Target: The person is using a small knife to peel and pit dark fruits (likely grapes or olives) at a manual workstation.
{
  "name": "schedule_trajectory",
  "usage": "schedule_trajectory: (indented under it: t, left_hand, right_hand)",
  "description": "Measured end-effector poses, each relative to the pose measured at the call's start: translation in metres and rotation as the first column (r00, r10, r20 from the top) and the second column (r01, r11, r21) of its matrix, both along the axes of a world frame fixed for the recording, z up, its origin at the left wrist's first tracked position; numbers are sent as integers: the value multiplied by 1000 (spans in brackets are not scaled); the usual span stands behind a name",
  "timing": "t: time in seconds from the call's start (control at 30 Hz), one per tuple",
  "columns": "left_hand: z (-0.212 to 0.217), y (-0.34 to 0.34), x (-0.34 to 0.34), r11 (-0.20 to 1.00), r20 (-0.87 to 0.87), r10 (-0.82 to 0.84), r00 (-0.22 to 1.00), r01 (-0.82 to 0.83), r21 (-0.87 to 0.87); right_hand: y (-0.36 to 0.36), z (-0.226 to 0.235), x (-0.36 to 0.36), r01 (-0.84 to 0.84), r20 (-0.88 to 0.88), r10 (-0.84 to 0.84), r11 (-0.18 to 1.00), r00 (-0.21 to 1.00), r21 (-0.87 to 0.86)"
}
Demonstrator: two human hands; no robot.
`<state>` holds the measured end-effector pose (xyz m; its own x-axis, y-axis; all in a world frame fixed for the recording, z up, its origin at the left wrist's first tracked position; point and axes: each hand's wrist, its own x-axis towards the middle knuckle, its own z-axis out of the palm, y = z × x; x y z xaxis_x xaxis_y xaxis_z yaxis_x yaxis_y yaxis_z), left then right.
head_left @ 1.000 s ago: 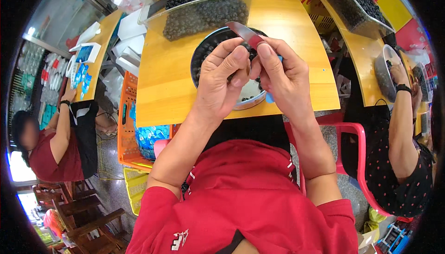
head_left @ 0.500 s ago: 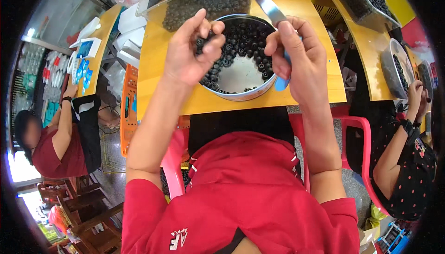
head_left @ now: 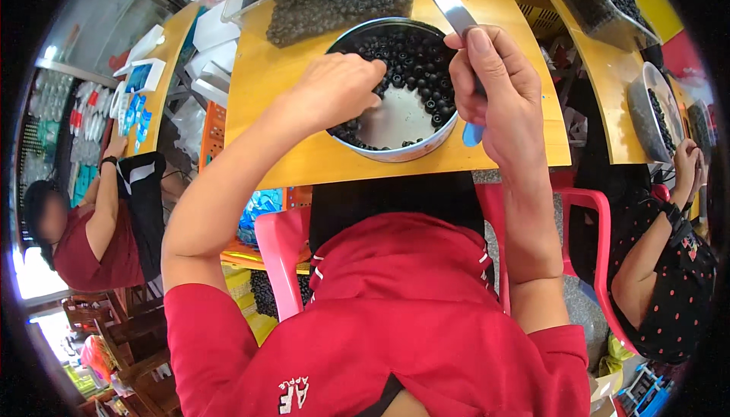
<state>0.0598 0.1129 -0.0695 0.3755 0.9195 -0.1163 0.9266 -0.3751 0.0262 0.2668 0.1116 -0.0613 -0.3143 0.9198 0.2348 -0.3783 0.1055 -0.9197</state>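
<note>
My right hand [head_left: 502,90] is wrapped round a knife [head_left: 449,6], its shiny blade pointing up and to the far left and its blue handle end showing below the fingers. In front of me stands a round tin [head_left: 395,155] with black, round, bead-like pieces [head_left: 414,67] heaped round its inside and a bare patch of pale bottom. Over the tin's left part, my left hand [head_left: 342,90] reaches in palm down with the fingers curled. Its fingertips are partly hidden, and whatever they hold is out of sight.
A clear plastic bin [head_left: 334,10] of similar black pieces stands behind the tin on the yellow table [head_left: 262,136]. To the right, another person's hands [head_left: 688,162] work at a grey tub [head_left: 646,113]. A third person sits at the left beside another table [head_left: 176,48].
My left hand has turned from palm up, with black pieces in its fingers, to palm down over the tin. The right hand with the knife has shifted slightly right.
</note>
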Motion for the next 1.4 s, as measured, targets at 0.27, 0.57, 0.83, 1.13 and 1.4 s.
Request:
schedule_trajectory:
  t: [0.27, 0.57, 0.83, 1.13, 1.4]
  left_hand:
    - [-13, 6, 4, 996, 205, 6, 979, 13, -92]
    - [5, -7, 7, 936, 945, 323, -47, 166, -312]
    - [-7, -18, 43, 974, 891, 219, -398, 137, -178]
    - [-7, -27, 53, 990, 946, 141, -291, 27, -139]
    - [4, -32, 51, 977, 945, 209, -253, 96, -190]
  right_hand:
    - [5, -1, 3, -2, 17, 2, 1000, 1000, 5]
    - [10, -8, -6, -13, 118, 29, 990, 993, -137]
    - [-3, -9, -14, -1, -92, -15, 984, 996, -176]
    - [1, -3, -8, 72, -39, -78, 988, 996, -134]
    - [9, -3, 6, -293, -283, 212, 913, 936, -285]
